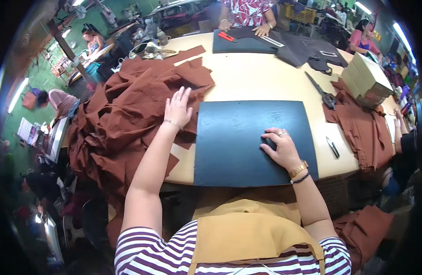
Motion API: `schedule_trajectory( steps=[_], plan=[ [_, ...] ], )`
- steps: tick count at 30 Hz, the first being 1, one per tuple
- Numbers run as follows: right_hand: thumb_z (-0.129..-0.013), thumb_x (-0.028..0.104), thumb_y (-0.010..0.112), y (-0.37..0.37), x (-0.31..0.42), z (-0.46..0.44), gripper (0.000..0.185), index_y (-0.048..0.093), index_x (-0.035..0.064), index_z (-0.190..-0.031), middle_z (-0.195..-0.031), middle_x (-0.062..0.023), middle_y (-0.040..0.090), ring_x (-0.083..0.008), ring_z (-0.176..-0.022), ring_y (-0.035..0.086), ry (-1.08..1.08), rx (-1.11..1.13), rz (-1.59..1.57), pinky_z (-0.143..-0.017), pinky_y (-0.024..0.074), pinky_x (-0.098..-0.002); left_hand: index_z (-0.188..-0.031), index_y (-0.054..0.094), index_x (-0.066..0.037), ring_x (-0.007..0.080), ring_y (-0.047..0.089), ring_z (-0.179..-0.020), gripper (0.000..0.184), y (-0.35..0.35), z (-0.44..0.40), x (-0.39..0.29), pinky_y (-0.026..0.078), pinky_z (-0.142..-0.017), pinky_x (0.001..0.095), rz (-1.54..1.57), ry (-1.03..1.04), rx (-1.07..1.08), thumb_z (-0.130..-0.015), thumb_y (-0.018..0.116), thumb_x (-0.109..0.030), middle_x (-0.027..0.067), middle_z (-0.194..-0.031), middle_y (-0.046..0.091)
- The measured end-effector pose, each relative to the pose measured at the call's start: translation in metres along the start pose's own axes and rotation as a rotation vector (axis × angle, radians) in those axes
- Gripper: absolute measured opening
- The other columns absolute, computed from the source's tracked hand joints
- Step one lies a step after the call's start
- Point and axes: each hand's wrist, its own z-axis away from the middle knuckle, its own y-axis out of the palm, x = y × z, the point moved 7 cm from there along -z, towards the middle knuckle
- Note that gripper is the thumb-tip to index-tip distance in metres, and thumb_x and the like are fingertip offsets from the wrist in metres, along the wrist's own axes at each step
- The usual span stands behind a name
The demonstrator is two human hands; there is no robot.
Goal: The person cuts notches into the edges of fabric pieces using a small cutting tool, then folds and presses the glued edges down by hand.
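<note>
My left hand (179,108) reaches over the edge of a large crumpled heap of rust-brown fabric (124,105), its fingers stretched out. Whether it touches the cloth or hovers just above, I cannot tell. A dark flat board (238,146) lies on the pale table (247,75) in front of me. On the right half of that board rests my right hand (279,146), fingers apart and slightly bent, holding nothing I can see. Right of the board are black scissors (323,91) and small thread snips (333,147).
At the right stand a cardboard box (367,80) and folded brown fabric (364,130). Across the table, a person's hands touch dark fabric (295,48) on another board (247,45), with a red-handled tool (226,36) nearby. Other people sit at workstations around.
</note>
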Motion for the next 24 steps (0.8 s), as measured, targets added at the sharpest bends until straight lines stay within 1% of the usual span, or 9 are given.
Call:
schedule_trajectory(
  steps=[2, 6, 9, 11, 15, 16, 17, 19, 24],
  plan=[
    [-0.081, 0.024, 0.074, 0.0, -0.001, 0.0, 0.025, 0.07, 0.0074, -0.099, -0.112, -0.0114, 0.066, -0.0297, -0.107, 0.059, -0.002, -0.005, 0.002, -0.099, 0.0428, -0.0419, -0.12, 0.065, -0.019, 0.0274, 0.064, -0.104, 0.034, 0.033, -0.027, 0.02, 0.045, -0.092, 0.0464, -0.076, -0.191, 0.327, -0.088, 0.063, -0.03, 0.0106, -0.111, 0.068],
    [-0.082, 0.025, 0.073, 0.001, -0.006, 0.0, 0.026, 0.069, 0.0075, -0.101, -0.112, -0.0122, 0.066, -0.0292, -0.111, 0.06, -0.012, 0.005, -0.008, -0.1, 0.0422, -0.0428, -0.095, 0.074, -0.02, 0.0215, 0.068, -0.081, 0.022, 0.001, -0.056, 0.013, 0.048, -0.08, 0.0398, -0.053, -0.2, -0.177, -0.094, 0.056, -0.031, 0.0049, -0.088, 0.072],
    [-0.084, 0.024, 0.072, -0.005, -0.004, -0.002, 0.028, 0.068, 0.0073, -0.106, -0.114, -0.0129, 0.066, -0.0296, -0.109, 0.06, 0.06, -0.042, -0.129, -0.099, 0.0439, -0.0397, -0.107, 0.072, -0.014, 0.0281, 0.068, -0.083, 0.025, -0.058, -0.064, -0.043, 0.054, -0.073, 0.0379, 0.449, -0.233, -0.356, -0.097, 0.053, -0.026, 0.0096, -0.096, 0.072],
    [-0.092, 0.039, 0.064, -0.007, -0.015, 0.001, 0.041, 0.064, 0.0068, -0.118, -0.118, -0.0133, 0.065, -0.0261, -0.107, 0.061, 0.142, -0.067, -0.318, -0.097, 0.0453, -0.0369, -0.1, 0.073, -0.006, 0.0295, 0.069, -0.083, 0.015, -0.093, -0.055, -0.11, 0.054, -0.07, 0.0391, 0.683, 0.07, -0.471, -0.09, 0.061, -0.005, 0.0142, -0.094, 0.071],
    [-0.094, 0.069, 0.036, 0.038, -0.052, 0.012, 0.08, 0.045, 0.0028, -0.14, -0.127, -0.0108, 0.059, -0.0197, -0.114, 0.058, 0.491, 0.052, -1.294, -0.098, 0.0449, -0.0338, -0.098, 0.07, -0.006, 0.0247, 0.069, -0.089, 0.02, -0.099, 0.01, -0.22, 0.053, -0.075, 0.035, 1.015, 0.449, -0.221, -0.081, 0.065, 0.001, 0.0092, -0.093, 0.072],
    [-0.093, 0.061, 0.052, 0.023, -0.027, 0.005, 0.076, 0.044, 0.0016, -0.14, -0.128, -0.0097, 0.058, -0.0196, -0.114, 0.057, 0.582, 0.003, -1.539, -0.099, 0.0446, -0.0339, -0.097, 0.071, -0.01, 0.0238, 0.069, -0.088, 0.02, -0.101, 0.024, -0.241, 0.054, -0.072, 0.0355, 1.092, 0.528, -0.131, -0.078, 0.069, -0.003, 0.0067, -0.091, 0.072],
    [-0.092, 0.052, 0.06, 0.014, -0.023, 0.006, 0.071, 0.044, 0.0011, -0.139, -0.128, -0.0096, 0.057, -0.0188, -0.113, 0.056, 0.702, 0.002, -1.327, -0.098, 0.0455, -0.0337, -0.1, 0.07, -0.011, 0.0242, 0.07, -0.087, 0.023, -0.085, 0.039, -0.26, 0.054, -0.071, 0.0363, 1.197, 0.604, 0.124, -0.077, 0.07, -0.005, 0.0062, -0.092, 0.071],
    [-0.086, 0.023, 0.076, 0.009, -0.028, 0.005, 0.064, 0.046, -0.0004, -0.136, -0.128, -0.0085, 0.057, -0.0167, -0.112, 0.056, 0.691, 0.049, -0.959, -0.092, 0.0492, -0.0321, -0.102, 0.07, -0.012, 0.0247, 0.068, -0.096, 0.023, -0.067, 0.063, -0.269, 0.054, -0.078, 0.0359, 1.111, 0.689, 0.052, -0.079, 0.072, -0.012, 0.0069, -0.104, 0.069],
    [-0.089, 0.017, 0.07, -0.022, -0.085, 0.011, 0.038, 0.06, -0.0007, -0.122, -0.11, -0.0057, 0.068, -0.0128, -0.098, 0.063, 0.577, -0.244, -0.649, -0.085, 0.0515, -0.0288, -0.115, 0.065, -0.018, 0.031, 0.049, -0.128, 0.047, -0.068, 0.04, -0.226, 0.031, -0.107, 0.0545, 0.754, 0.502, 0.044, -0.074, 0.079, -0.036, 0.0071, -0.131, 0.058]
  ],
)
